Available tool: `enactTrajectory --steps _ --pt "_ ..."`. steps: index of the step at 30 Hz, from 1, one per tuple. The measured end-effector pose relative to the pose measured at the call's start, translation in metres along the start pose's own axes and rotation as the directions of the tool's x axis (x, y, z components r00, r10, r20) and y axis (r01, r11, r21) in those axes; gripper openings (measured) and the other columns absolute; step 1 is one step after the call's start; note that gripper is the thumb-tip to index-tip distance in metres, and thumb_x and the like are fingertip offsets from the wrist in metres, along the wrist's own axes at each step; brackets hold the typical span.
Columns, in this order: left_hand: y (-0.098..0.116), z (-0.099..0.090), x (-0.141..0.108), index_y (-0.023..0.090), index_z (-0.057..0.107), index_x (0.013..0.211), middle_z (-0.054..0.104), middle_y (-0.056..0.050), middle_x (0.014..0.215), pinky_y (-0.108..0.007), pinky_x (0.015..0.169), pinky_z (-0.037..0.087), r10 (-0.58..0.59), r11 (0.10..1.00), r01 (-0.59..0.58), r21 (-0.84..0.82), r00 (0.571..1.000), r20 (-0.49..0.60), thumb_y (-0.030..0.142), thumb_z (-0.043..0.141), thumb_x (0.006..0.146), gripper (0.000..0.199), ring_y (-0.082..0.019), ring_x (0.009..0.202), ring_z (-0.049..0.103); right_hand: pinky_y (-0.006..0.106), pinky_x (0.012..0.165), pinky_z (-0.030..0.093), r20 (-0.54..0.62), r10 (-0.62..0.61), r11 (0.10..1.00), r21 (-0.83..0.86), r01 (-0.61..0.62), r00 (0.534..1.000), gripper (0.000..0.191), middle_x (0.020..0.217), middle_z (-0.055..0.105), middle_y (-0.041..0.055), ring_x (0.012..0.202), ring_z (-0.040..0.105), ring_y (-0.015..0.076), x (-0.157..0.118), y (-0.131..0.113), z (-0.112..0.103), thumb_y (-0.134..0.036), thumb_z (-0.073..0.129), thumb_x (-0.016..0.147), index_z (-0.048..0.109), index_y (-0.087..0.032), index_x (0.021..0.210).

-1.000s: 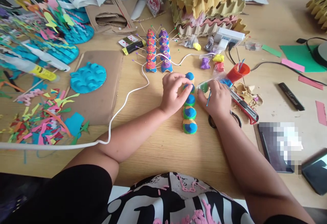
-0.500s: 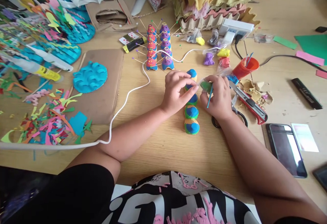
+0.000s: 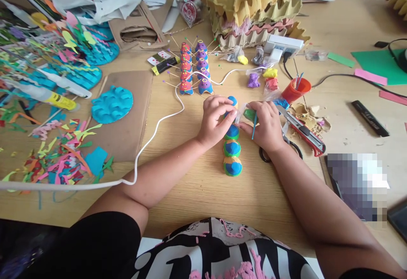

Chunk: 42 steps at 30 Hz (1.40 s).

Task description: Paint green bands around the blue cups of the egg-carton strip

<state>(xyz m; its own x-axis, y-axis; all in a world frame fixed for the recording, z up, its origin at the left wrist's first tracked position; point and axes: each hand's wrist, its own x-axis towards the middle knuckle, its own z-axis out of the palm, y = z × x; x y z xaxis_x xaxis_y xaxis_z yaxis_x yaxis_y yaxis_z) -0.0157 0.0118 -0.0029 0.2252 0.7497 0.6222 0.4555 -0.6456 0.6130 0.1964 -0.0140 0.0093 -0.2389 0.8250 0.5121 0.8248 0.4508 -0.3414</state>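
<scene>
A small clear plastic bag [image 3: 241, 112] with green clay [image 3: 249, 114] inside is stretched between my two hands. My left hand [image 3: 216, 120] pinches the bag's open-looking end between thumb and fingertips. My right hand [image 3: 264, 124] grips the part with the green clay, and a thin blue stick [image 3: 255, 125] points down from its fingers. Beneath the hands stands a row of blue-topped egg-carton cups [image 3: 232, 148] with green lower edges and orange patches; its far part is partly hidden by my left hand. Scissors [image 3: 294, 148] lie beside my right wrist, partly covered.
A red box cutter [image 3: 305, 131], wood shavings and an orange cup [image 3: 296, 90] lie to the right. Red and purple carton rows [image 3: 203, 69] with pins stand behind. A white cable [image 3: 159, 122] crosses the table. Left are paper scraps [image 3: 63, 156] and a blue disc [image 3: 112, 104].
The view has shifted slightly. My fingers have changed position on the bag, and more of its clear plastic shows between the hands. Both hands keep their hold.
</scene>
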Motion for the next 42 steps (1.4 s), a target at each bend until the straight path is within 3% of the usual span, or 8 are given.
enactTrajectory --steps 7,17,23,29,37,42 --pt "0.0007 0.0003 0.0009 0.028 0.078 0.1 0.074 -0.008 0.115 -0.048 0.125 0.047 0.02 0.998 -0.021 -0.065 0.999 -0.031 0.046 0.059 0.11 0.028 -0.024 0.124 0.064 0.049 0.097 0.05 0.01 -0.028 0.998 -0.053 0.029 1.0 0.053 0.117 0.078 0.0156 0.108 0.067 0.0347 -0.0015 -0.0009 0.0001 -0.067 0.053 0.106 0.067 -0.022 0.129" --pt "0.0011 -0.0001 0.0011 0.029 0.079 0.102 0.074 -0.007 0.119 -0.049 0.125 0.047 -0.067 0.997 0.067 -0.03 0.997 0.028 0.042 0.064 0.107 0.021 -0.025 0.128 0.064 0.05 0.098 0.049 0.056 -0.015 0.993 -0.119 0.021 0.998 0.048 0.122 0.077 0.0151 0.113 0.064 0.0358 -0.0027 -0.0041 -0.0034 -0.062 0.056 0.106 0.067 -0.025 0.134" --pt "-0.0029 -0.0001 -0.0005 0.028 0.08 0.103 0.074 -0.007 0.118 -0.047 0.122 0.049 -0.028 0.995 0.028 -0.1 1.0 -0.002 0.043 0.06 0.11 0.025 -0.024 0.127 0.065 0.049 0.097 0.048 0.055 -0.042 0.988 -0.149 0.05 0.998 0.05 0.124 0.077 0.0159 0.113 0.064 0.0353 -0.0031 -0.0039 -0.0033 -0.064 0.054 0.107 0.067 -0.023 0.133" --pt "-0.0025 0.0008 -0.0001 0.029 0.08 0.103 0.074 -0.007 0.119 -0.047 0.121 0.051 -0.065 0.997 0.066 -0.035 0.998 0.021 0.04 0.063 0.109 0.021 -0.024 0.127 0.065 0.05 0.098 0.047 0.073 -0.034 0.988 -0.149 0.045 0.997 0.048 0.126 0.077 0.0155 0.115 0.063 0.0358 -0.003 -0.0043 -0.0042 -0.062 0.055 0.106 0.068 -0.026 0.134" --pt "-0.0018 0.0027 -0.0005 0.029 0.083 0.102 0.075 -0.006 0.114 -0.052 0.129 0.045 0.065 0.998 -0.064 0.023 0.997 -0.033 0.036 0.072 0.103 0.012 -0.025 0.127 0.062 0.048 0.098 0.044 0.038 -0.076 0.966 -0.246 0.083 0.996 0.045 0.127 0.077 0.0149 0.115 0.063 0.035 -0.0057 -0.0015 -0.0032 -0.057 0.057 0.107 0.066 -0.025 0.137" --pt "-0.005 0.0093 -0.0029 0.028 0.082 0.098 0.077 -0.005 0.112 -0.05 0.126 0.048 0.099 0.995 -0.097 0.028 0.991 -0.09 0.036 0.072 0.104 0.015 -0.024 0.128 0.061 0.048 0.101 0.042 -0.069 -0.161 0.954 -0.266 0.138 0.984 0.037 0.128 0.078 0.0128 0.117 0.063 0.0342 -0.0075 0.0 0.0002 -0.048 0.06 0.106 0.064 -0.025 0.135"
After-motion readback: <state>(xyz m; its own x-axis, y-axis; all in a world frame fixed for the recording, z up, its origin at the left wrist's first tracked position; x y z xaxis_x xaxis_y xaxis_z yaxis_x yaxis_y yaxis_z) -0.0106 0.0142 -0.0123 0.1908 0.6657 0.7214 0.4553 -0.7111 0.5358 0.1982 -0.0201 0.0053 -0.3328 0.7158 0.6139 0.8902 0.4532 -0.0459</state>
